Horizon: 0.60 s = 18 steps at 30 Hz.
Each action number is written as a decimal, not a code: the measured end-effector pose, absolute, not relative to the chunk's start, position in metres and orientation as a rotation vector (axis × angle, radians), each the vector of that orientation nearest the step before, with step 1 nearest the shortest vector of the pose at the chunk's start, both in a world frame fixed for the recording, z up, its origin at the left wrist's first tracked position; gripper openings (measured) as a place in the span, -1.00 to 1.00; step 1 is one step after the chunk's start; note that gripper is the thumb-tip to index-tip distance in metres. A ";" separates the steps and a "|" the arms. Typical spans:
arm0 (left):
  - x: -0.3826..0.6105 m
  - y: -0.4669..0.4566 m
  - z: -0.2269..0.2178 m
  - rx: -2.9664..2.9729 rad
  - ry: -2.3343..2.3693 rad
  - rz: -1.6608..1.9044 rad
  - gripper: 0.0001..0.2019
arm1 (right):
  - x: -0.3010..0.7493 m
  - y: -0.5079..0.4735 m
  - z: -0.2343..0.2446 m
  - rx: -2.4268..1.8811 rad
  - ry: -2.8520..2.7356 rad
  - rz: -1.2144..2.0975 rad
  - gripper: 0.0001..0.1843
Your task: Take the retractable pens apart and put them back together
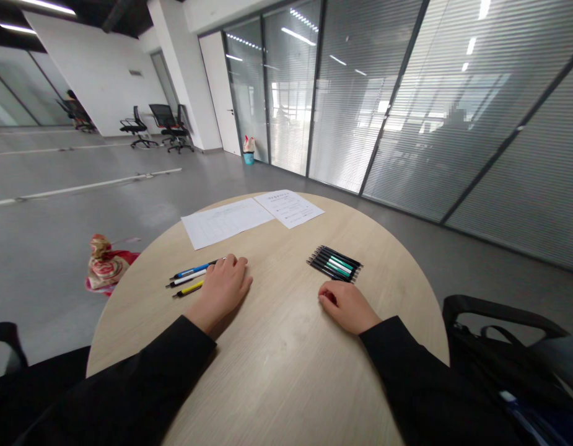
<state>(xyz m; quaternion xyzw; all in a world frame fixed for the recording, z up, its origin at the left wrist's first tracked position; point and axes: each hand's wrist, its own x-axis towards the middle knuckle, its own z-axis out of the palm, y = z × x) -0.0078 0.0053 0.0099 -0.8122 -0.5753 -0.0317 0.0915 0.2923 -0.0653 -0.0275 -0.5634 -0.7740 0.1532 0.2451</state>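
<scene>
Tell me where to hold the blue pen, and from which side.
Pinch the middle of the blue pen from above with your left hand: it lies flat, its right end at your fingers, and the white pen lies close along its near side, leaving little room there.
</scene>
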 end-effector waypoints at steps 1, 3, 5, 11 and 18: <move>-0.008 0.005 0.011 -2.412 -1.693 -0.090 -0.71 | 0.292 -0.065 -0.027 -1.542 -2.112 0.416 -0.88; -0.009 0.004 0.014 -2.397 -1.680 -0.059 -0.73 | 0.292 -0.066 -0.027 -1.548 -2.113 0.413 -0.87; -0.009 0.003 0.017 -2.394 -1.698 -0.019 -0.75 | 0.292 -0.066 -0.027 -1.550 -2.112 0.415 -0.87; -0.015 0.006 0.017 -2.423 -1.737 -0.023 -0.74 | 0.291 -0.066 -0.027 -1.552 -2.117 0.425 -0.88; -0.023 0.008 0.012 -2.454 -1.749 -0.007 -0.77 | 0.288 -0.067 -0.028 -1.554 -2.127 0.413 -0.87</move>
